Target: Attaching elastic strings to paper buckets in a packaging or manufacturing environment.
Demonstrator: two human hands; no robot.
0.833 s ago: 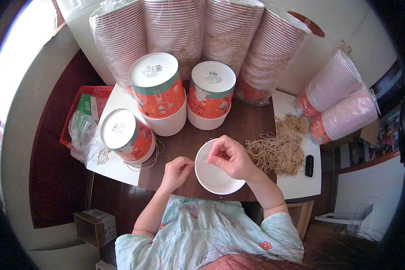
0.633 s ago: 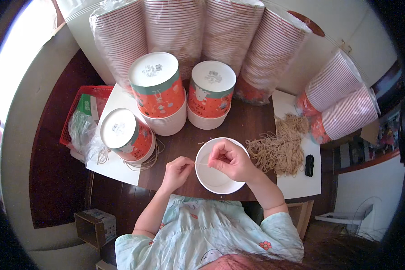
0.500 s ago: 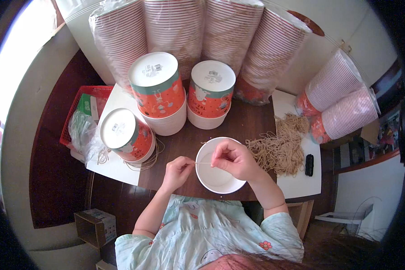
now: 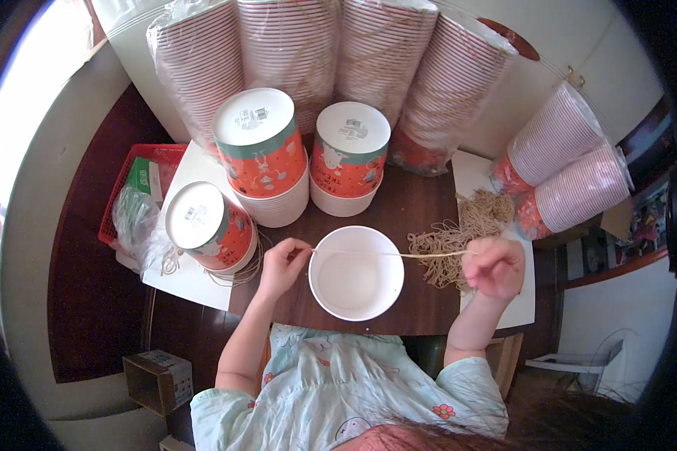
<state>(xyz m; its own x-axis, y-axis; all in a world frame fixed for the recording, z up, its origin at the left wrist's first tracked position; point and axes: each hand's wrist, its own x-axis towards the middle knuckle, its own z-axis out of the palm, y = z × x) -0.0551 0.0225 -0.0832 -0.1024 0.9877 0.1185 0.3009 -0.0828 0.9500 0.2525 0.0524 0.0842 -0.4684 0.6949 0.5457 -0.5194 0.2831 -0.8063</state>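
A white paper bucket (image 4: 356, 289) stands mouth up in front of me near the table's front edge. Across its upper part runs a thin beige cord (image 4: 433, 256), stretched nearly straight. Close to the bucket's left rim, my left hand (image 4: 283, 268) pinches one end. My right hand (image 4: 495, 267), out beyond the bucket to the right, grips the cord between closed fingers. Whether the cord passes through the bucket's wall or only over the rim, I cannot tell. A tangled heap of the same cord (image 4: 459, 225) lies beside and behind my right hand.
Upside-down orange and green paper buckets stand behind, at left (image 4: 217, 240), middle-left (image 4: 267, 169) and centre (image 4: 347, 169). Tall wrapped bucket stacks (image 4: 289, 52) line the back; more stacks (image 4: 572, 154) stand right. A red basket (image 4: 113, 203) sits left, a cardboard box (image 4: 158, 379) below.
My right hand has moved far right from over the bucket, drawing out a longer stretch of cord. My left hand has shifted slightly left and up, and the bucket slightly left.
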